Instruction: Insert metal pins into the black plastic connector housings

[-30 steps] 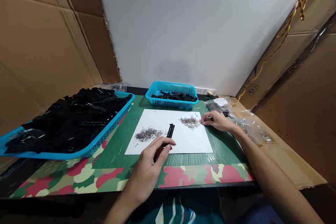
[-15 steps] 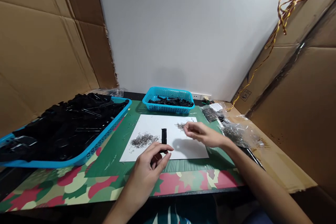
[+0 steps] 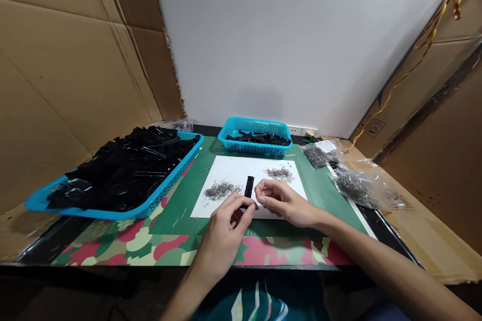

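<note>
Between the thumb and fingers of my left hand a narrow black plastic piece stands nearly upright over a white sheet. My right hand is close beside it, thumb and fingertips pinched together. Whatever is in that pinch, if anything, is too small to make out. A pile of small bent metal wire pieces lies on the sheet to the left of the black piece. Another wire pile lies behind my right hand.
A large blue basket heaped with black plastic parts stands at the left. Behind the sheet is a smaller blue basket with black parts. Clear bags of metal pieces lie at the right. Cardboard walls flank the table.
My right hand has moved from the right-hand wire pile to just beside the black piece, uncovering that pile. My left hand still holds the piece. The camera view has shifted.
</note>
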Tool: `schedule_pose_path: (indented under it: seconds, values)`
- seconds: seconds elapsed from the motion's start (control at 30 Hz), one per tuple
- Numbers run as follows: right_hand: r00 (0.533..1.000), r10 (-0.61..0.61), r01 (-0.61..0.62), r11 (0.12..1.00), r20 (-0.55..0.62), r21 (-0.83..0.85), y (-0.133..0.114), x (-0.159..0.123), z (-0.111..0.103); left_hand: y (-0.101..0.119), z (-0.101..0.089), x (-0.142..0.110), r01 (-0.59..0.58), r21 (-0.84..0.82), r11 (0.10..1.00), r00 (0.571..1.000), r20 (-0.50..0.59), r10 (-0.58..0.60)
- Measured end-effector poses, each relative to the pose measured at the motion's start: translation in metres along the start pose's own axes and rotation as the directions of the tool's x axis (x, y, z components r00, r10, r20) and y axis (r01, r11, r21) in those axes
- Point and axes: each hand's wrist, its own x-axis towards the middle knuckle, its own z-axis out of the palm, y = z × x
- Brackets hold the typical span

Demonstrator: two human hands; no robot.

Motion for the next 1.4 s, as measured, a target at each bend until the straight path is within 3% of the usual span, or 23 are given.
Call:
schedule_pose_path:
  seconds: [0.07,0.13,0.23,0.3,0.33,0.5,0.63,0.83,1.07,1.2,1.33,1.4]
  values:
    - [1.000,-0.009,0.006,0.995,-0.023,-0.095,0.000,-0.001,-0.008,0.000,0.000,-0.001,0.015,0.003,1.000,1.000,-0.024,-0.015]
    - [0.998,-0.025,0.006,0.953,-0.057,-0.302,0.002,-0.003,-0.018,-0.001,-0.002,-0.002,0.034,-0.031,0.999,0.994,-0.098,-0.037]
    - [0.993,-0.020,-0.070,0.709,-0.119,-0.702,0.007,-0.003,-0.033,-0.005,-0.005,-0.005,0.065,-0.161,0.985,0.960,-0.258,-0.106]
    - [0.986,0.007,-0.140,0.566,-0.164,-0.813,0.010,-0.003,-0.039,-0.009,-0.008,-0.006,0.074,-0.262,0.962,0.930,-0.329,-0.161]
    - [0.982,0.015,-0.165,0.538,-0.187,-0.826,0.011,-0.002,-0.040,-0.011,-0.009,-0.007,0.072,-0.299,0.951,0.921,-0.347,-0.179]
    - [0.970,-0.014,-0.198,0.540,-0.244,-0.818,0.003,0.008,-0.038,-0.017,-0.008,-0.006,0.071,-0.371,0.926,0.927,-0.318,-0.198]
    - [0.975,-0.009,-0.179,0.557,-0.221,-0.811,-0.003,0.025,-0.029,-0.019,-0.007,-0.006,0.072,-0.383,0.921,0.925,-0.320,-0.206]
    - [0.982,-0.004,-0.148,0.605,-0.189,-0.782,0.008,0.043,-0.017,-0.017,-0.008,-0.007,0.069,-0.375,0.925,0.937,-0.294,-0.189]
    - [0.983,-0.005,-0.159,0.497,-0.186,-0.853,0.012,0.037,-0.008,-0.014,-0.008,-0.007,0.072,-0.365,0.928,0.946,-0.270,-0.179]
    - [0.980,-0.043,-0.137,0.567,-0.196,-0.812,0.013,0.035,-0.009,-0.013,-0.009,-0.007,0.074,-0.360,0.930,0.947,-0.266,-0.178]
    - [0.969,-0.087,-0.052,0.844,-0.232,-0.534,0.014,0.034,-0.014,-0.013,-0.009,-0.008,0.077,-0.336,0.939,0.946,-0.272,-0.176]
    - [0.969,-0.028,-0.052,0.948,-0.246,-0.313,0.013,0.034,-0.017,-0.013,-0.009,-0.008,0.077,-0.322,0.944,0.948,-0.269,-0.169]
